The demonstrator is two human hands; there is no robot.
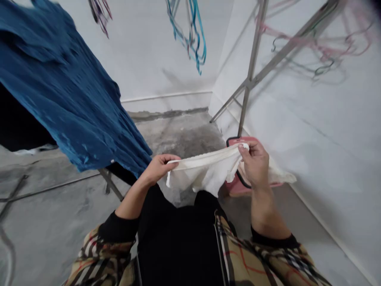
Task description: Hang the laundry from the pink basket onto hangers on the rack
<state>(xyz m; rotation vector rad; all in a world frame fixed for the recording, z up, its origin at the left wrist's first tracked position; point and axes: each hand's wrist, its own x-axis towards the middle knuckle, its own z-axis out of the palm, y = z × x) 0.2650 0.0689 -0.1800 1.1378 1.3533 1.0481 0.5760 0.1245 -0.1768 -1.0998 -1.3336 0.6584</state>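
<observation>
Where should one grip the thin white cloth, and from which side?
Probably grip the white cloth at both upper corners, coming from left and right, as the left hand and right hand do: its top edge spans them; the rest hangs loose.

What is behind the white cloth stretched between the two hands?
Beyond the white cloth, grey floor and part of a pink container show. The cloth and right hand cover the container's middle, which cannot be seen.

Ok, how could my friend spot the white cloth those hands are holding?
Find the big blue garment hanging on the left. Right of it come the left hand and right hand. The white cloth stretches between them, unlike the pale cloth at the pink container.
</observation>
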